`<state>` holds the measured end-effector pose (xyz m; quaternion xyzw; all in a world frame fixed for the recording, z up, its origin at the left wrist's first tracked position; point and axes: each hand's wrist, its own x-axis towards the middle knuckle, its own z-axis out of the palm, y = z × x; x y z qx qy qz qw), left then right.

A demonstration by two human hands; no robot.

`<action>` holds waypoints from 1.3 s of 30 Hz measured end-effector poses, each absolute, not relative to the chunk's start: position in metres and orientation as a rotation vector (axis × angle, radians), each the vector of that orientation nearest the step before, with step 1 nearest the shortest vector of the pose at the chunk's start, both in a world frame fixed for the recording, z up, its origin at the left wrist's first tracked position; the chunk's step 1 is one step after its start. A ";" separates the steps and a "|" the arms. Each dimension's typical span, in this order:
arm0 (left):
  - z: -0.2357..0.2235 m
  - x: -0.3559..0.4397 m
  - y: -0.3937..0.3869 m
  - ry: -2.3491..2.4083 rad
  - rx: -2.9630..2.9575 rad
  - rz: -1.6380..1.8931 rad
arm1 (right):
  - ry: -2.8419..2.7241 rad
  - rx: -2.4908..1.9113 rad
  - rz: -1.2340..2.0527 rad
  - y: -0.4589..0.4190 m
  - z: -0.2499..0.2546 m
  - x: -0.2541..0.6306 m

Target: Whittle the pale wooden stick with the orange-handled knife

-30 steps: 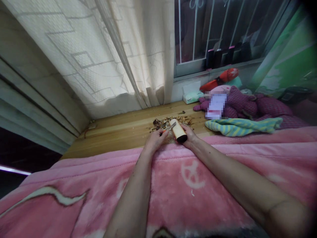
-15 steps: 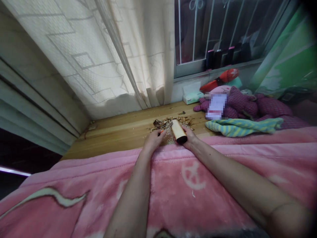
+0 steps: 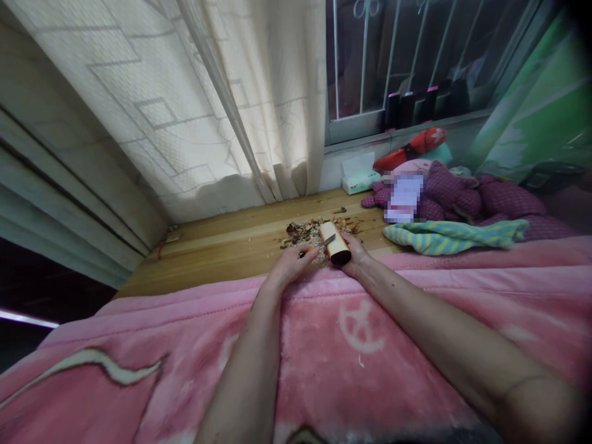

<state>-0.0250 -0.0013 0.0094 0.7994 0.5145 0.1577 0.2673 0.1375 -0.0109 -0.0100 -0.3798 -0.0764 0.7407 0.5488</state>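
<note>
My left hand point(image 3: 296, 262) is closed round the orange handle of a small knife point(image 3: 327, 241). Its blade lies across the pale upper side of a bamboo tube point(image 3: 330, 232). From the right, my right hand point(image 3: 354, 254) grips the tube, with most of the fingers hidden behind it. The tube's dark end faces me and its edges look brownish. Beneath and behind the tube, brown and pale shavings point(image 3: 301, 233) are heaped on the wooden surface point(image 3: 222, 246).
A pink blanket point(image 3: 314, 357) lies under my forearms. To the right are a striped cloth point(image 3: 453, 237), a purple stuffed toy point(image 3: 451, 191), a blurred-out phone-like object point(image 3: 404, 198) and a tissue pack point(image 3: 361, 181). Curtains point(image 3: 282, 92) hang behind, beside a barred window point(image 3: 398, 55).
My left hand has moved right and slightly down, bringing the knife blade from the tube's left edge over onto its upper face. The tube has shifted very slightly; my right hand keeps its hold.
</note>
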 end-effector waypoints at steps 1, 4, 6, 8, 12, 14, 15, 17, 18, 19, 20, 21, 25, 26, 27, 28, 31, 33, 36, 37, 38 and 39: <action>0.008 -0.025 0.000 1.414 2.152 0.430 | -0.199 -0.915 1.757 -0.012 -0.008 0.137; 0.005 -0.026 0.003 1.425 2.163 0.453 | -0.232 -0.963 1.750 -0.014 -0.004 0.136; 0.002 -0.027 0.005 1.410 2.177 0.457 | -0.245 -0.974 1.751 -0.014 -0.004 0.136; 0.000 -0.028 0.007 1.440 2.183 0.456 | -0.243 -0.976 1.758 -0.015 -0.004 0.136; -0.004 -0.032 0.013 1.575 2.161 0.487 | -0.231 -0.936 1.765 -0.015 -0.005 0.135; -0.005 -0.033 0.015 1.600 2.165 0.489 | -0.244 -0.919 1.774 -0.015 -0.006 0.134; -0.005 -0.033 0.016 1.627 2.162 0.484 | -0.250 -0.920 1.778 -0.015 -0.006 0.134; -0.005 -0.034 0.018 1.710 2.139 0.462 | -0.259 -0.923 1.782 -0.016 -0.005 0.133; -0.005 -0.034 0.019 1.745 2.128 0.450 | -0.261 -0.922 1.778 -0.016 -0.005 0.133; -0.005 -0.034 0.019 1.768 2.121 0.442 | -0.258 -0.919 1.773 -0.017 -0.005 0.133; -0.004 -0.035 0.019 1.781 2.120 0.435 | -0.254 -0.913 1.772 -0.017 -0.004 0.133; -0.004 -0.035 0.018 1.782 2.125 0.430 | -0.248 -0.905 1.770 -0.017 -0.004 0.133; -0.001 -0.034 0.012 1.670 2.165 0.426 | -0.187 -0.912 1.736 -0.016 -0.005 0.134; 0.001 -0.033 0.009 1.613 2.175 0.426 | -0.168 -0.917 1.721 -0.015 -0.005 0.135; 0.002 -0.032 0.007 1.546 2.186 0.427 | -0.149 -0.922 1.707 -0.014 -0.006 0.135; 0.004 -0.031 0.004 1.475 2.198 0.423 | -0.130 -0.928 1.695 -0.013 -0.007 0.135; 0.009 -0.028 -0.002 1.280 2.234 0.391 | -0.104 -0.940 1.640 -0.011 -0.010 0.135; 0.010 -0.027 -0.003 1.256 2.237 0.381 | -0.117 -0.945 1.624 -0.011 -0.010 0.135; 0.007 -0.027 0.000 1.352 2.218 0.416 | -0.142 -0.935 1.661 -0.012 -0.009 0.135; 0.006 -0.027 0.002 1.386 2.213 0.425 | -0.150 -0.934 1.681 -0.012 -0.008 0.135; 0.004 -0.028 0.004 1.410 2.213 0.427 | -0.159 -0.937 1.697 -0.013 -0.007 0.135; 0.002 -0.029 0.006 1.433 2.215 0.430 | -0.167 -0.944 1.708 -0.014 -0.006 0.135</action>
